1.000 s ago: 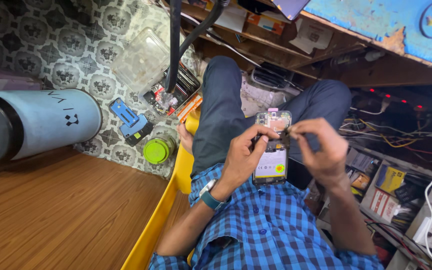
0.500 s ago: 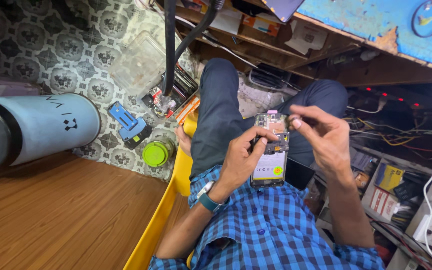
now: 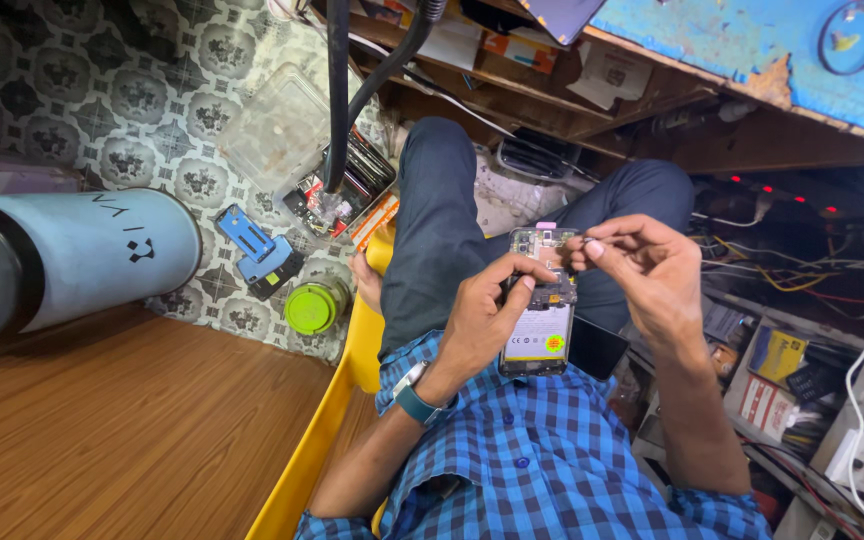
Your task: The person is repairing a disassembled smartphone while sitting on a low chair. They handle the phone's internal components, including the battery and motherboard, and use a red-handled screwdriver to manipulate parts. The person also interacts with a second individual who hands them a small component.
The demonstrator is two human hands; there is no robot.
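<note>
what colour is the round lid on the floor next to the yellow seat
Bright green: the small round plastic lid on the patterned floor tiles, seen best in the head view.

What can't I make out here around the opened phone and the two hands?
- Head view: the tiny part pinched by the right hand is too small to identify.
- The opened phone has its left edge covered by the left hand.
- The dark slab under the phone is mostly hidden by it.
</note>
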